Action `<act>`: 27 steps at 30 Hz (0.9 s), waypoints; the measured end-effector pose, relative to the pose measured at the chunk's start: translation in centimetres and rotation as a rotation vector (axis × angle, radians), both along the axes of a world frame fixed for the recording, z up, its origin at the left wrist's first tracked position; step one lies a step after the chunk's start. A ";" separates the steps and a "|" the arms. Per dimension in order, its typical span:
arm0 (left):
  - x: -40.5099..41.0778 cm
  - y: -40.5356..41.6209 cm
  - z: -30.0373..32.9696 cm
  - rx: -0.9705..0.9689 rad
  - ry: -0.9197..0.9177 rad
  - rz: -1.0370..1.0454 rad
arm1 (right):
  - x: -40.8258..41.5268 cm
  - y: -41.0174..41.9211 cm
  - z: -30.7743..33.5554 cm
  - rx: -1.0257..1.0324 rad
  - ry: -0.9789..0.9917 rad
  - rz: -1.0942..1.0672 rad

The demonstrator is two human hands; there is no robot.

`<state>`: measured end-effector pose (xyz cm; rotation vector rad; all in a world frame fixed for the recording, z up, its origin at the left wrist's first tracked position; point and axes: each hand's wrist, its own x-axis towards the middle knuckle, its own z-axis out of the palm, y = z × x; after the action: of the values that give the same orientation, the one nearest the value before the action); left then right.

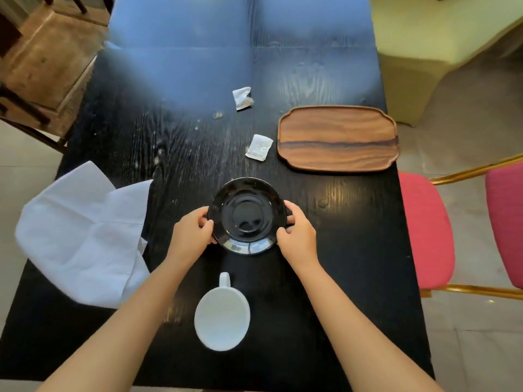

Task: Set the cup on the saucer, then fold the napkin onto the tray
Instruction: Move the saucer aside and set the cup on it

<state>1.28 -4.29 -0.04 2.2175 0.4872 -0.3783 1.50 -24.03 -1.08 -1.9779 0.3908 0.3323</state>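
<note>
Both hands, left hand (195,232) and right hand (297,236), clamp the glossy black saucer (246,215) mid-tabletop (likely slippery, breakable), while the white cup (222,318), near the front edge, offers its handle for lifting.

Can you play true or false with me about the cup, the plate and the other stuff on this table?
1. Both hands hold the black saucer. True: the left hand and right hand grip its sides.
2. The white cup sits on the saucer. False: it stands on the table, nearer the person.
3. The wooden tray has nothing on it. True.
4. The napkin is folded on the tray. False: it lies spread out at the table's left edge.
5. Two small white packets lie on the table. True: one packet beside the tray, another farther back.
</note>
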 end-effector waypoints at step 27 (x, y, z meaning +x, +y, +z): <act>1.1 -19.7 -2.1 -0.355 0.005 -0.075 | -1.8 -21.1 -1.3 0.201 0.058 -0.265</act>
<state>2.36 -23.94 -2.10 1.8939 0.3124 -0.4707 -0.26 -45.11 -2.33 -1.6990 0.6251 0.2499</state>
